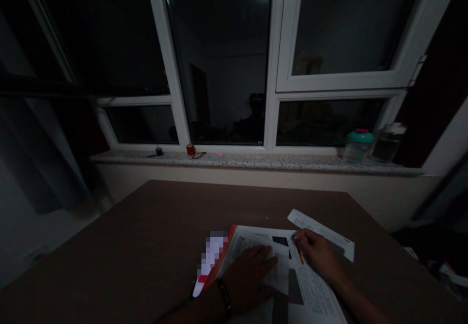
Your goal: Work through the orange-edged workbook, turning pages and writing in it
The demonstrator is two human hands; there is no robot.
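Bare left hand [248, 277]: palm down, lying flat, fingers extended and slightly spread, tips angled toward the other hand. Bare left forearm [193, 309] enters from the lower edge, with a narrow black wristband [224, 297] around the wrist. Bare right hand [318, 256]: near the left but not touching it, fingers bunched and lightly curled, tips pointing left and down. Bare right forearm [360, 302] angles in from the lower right.

Green-lidded jar [359, 144], probably, on stone windowsill [256, 161]
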